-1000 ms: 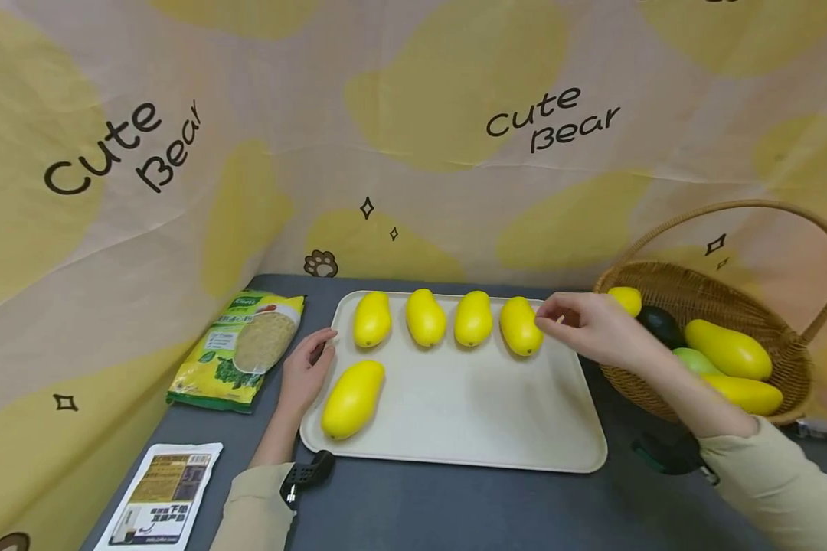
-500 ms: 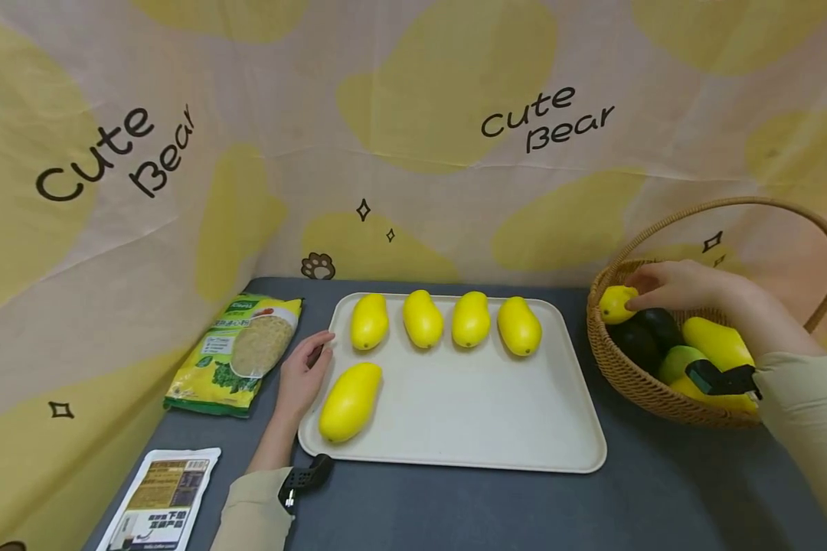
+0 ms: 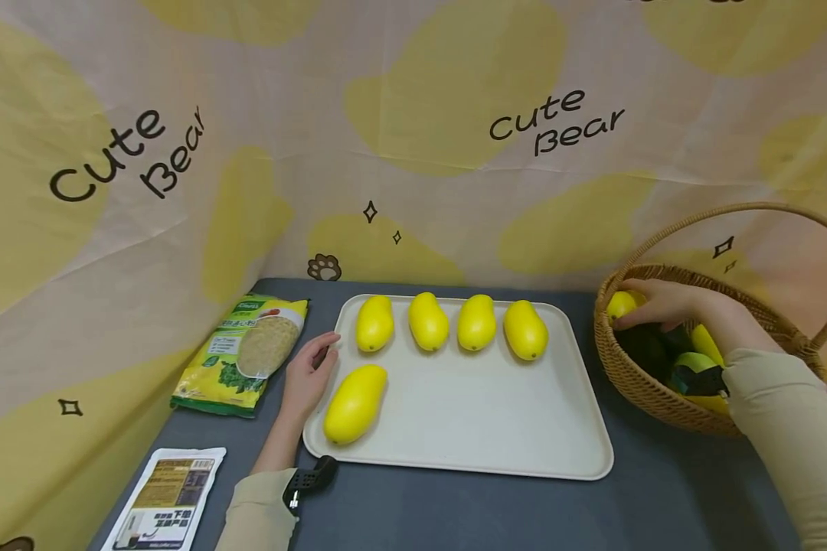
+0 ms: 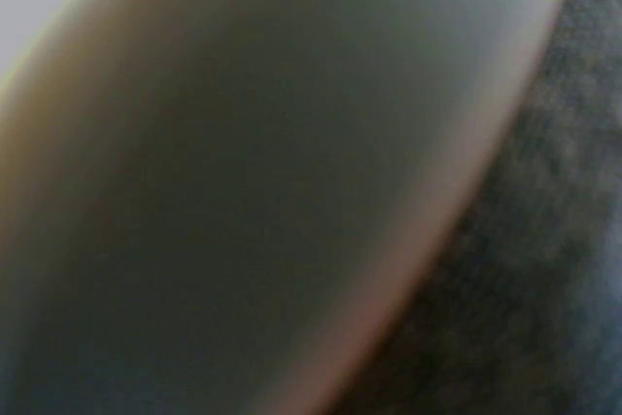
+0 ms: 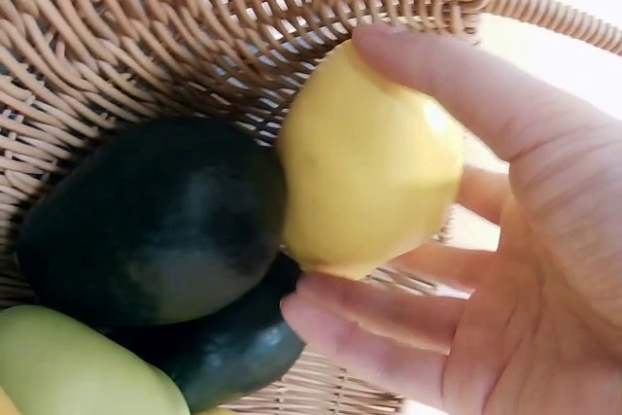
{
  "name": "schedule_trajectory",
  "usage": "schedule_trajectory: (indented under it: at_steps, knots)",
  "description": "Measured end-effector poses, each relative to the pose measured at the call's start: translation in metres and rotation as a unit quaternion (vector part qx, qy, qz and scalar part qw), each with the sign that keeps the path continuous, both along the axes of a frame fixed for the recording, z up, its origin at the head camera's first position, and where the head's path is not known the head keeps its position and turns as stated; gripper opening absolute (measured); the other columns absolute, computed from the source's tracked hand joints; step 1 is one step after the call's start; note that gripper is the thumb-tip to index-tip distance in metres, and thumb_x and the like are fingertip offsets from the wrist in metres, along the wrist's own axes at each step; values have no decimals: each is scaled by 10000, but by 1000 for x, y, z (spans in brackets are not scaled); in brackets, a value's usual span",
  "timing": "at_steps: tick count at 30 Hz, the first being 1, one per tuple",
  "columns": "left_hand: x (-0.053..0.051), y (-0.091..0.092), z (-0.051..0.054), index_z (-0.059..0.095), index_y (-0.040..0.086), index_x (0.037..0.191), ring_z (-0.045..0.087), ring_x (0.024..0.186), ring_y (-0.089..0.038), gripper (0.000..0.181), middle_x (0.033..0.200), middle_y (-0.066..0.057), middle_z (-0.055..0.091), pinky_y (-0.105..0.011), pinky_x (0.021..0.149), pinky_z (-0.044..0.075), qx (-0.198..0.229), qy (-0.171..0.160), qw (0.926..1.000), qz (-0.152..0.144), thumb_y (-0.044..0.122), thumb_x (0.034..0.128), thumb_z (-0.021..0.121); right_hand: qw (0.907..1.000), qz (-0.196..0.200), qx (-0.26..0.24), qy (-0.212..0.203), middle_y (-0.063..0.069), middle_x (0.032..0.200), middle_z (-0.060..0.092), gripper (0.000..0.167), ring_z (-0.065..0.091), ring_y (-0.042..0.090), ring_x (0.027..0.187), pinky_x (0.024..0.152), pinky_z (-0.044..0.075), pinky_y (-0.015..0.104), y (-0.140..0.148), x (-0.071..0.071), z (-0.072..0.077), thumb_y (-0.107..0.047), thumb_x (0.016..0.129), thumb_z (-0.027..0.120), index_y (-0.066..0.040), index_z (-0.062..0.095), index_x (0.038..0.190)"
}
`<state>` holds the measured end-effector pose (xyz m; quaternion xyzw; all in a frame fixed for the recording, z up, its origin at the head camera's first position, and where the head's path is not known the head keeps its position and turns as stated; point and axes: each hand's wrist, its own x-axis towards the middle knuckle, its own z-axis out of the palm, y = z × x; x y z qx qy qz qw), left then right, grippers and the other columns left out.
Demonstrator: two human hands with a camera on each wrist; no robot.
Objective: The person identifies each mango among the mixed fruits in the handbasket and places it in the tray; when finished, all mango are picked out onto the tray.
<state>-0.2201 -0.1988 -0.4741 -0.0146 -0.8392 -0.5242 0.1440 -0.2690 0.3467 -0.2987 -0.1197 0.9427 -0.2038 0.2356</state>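
My right hand (image 3: 671,302) is inside the wicker basket (image 3: 651,394), its fingers and thumb curled round a yellow lemon (image 5: 369,162). In the right wrist view the thumb lies over the lemon's top and the other fingers reach behind and below it. Dark green avocados (image 5: 155,225) and a light green fruit (image 5: 83,366) lie beside it. My left hand (image 3: 308,376) rests loosely at the left rim of the beige tray (image 3: 489,413). On that tray, several yellow mangoes (image 3: 428,321) form a back row, and another mango (image 3: 355,404) lies at front left. The left wrist view is blurred.
A yellow-green food packet (image 3: 244,356) lies left of the tray. Nearer the front is a white pouch (image 3: 168,497). The basket's tall handle (image 3: 751,207) arches over its contents. A patterned cloth (image 3: 441,153) hangs behind the grey table (image 3: 455,509).
My right hand has moved right, from beside the rightmost mango in the back row into the basket, and its fingers have closed round the lemon. The left hand stays at the tray.
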Motion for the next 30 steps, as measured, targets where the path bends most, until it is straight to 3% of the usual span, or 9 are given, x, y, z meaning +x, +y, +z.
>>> schedule_trajectory:
  at_steps: [6,11,15,17,22,25,28,30]
  knots:
    - [1,1,0,643,77,1261,515,1250,-170,287,1351,-59,560,-317,1051,412,74,-13,10000,-53,117,988,565,9997,75,-182,124,327,1333,370,829,520,416,1087,754,566,466,4,1,-6,-334,891,692,91,246,1446]
    - [1,2,1,643,76,1262,520,1243,-171,289,1349,-61,562,-327,1049,415,75,-29,10000,-48,117,987,565,9966,321,76,750,247,1257,505,750,544,313,999,749,518,414,9,4,-3,-357,869,714,52,377,1399]
    - [1,1,1,641,74,1267,517,1247,-177,293,1353,-63,559,-333,1051,415,58,-37,10000,-17,113,986,565,9951,304,-108,938,211,1299,496,682,493,321,1034,739,462,365,14,11,6,-338,880,711,3,419,1393]
    - [0,1,1,638,71,1271,514,1251,-182,297,1358,-66,555,-341,1052,415,58,-43,10000,-17,112,987,563,9948,256,-269,945,212,1361,455,679,470,335,1098,773,459,357,17,17,11,-322,894,704,-11,401,1416]
    - [0,0,1,636,71,1274,510,1256,-187,299,1362,-66,553,-351,1057,412,66,-68,10000,-24,117,988,562,9930,187,-350,1110,243,1450,365,718,400,402,1239,911,412,473,23,35,24,-305,909,693,-38,336,1472]
    - [0,0,1,633,76,1279,507,1259,-188,302,1366,-65,550,-352,1060,410,40,-104,9999,-23,122,990,562,9915,138,-431,1220,232,1431,375,735,470,371,1185,865,473,411,22,50,30,-293,908,699,-49,313,1484]
    - [0,0,1,628,79,1284,503,1263,-194,304,1374,-66,543,-354,1063,408,18,-141,9999,-37,124,992,557,9882,87,-660,1382,183,1356,424,723,574,251,1031,733,523,275,16,65,32,-255,905,709,-61,316,1479]
    - [1,1,2,626,77,1285,501,1266,-201,304,1375,-72,540,-359,1065,406,29,-149,9999,-61,121,992,556,9844,-22,-800,1567,137,1347,422,729,574,155,963,712,520,244,9,77,30,-242,887,731,-107,332,1482]
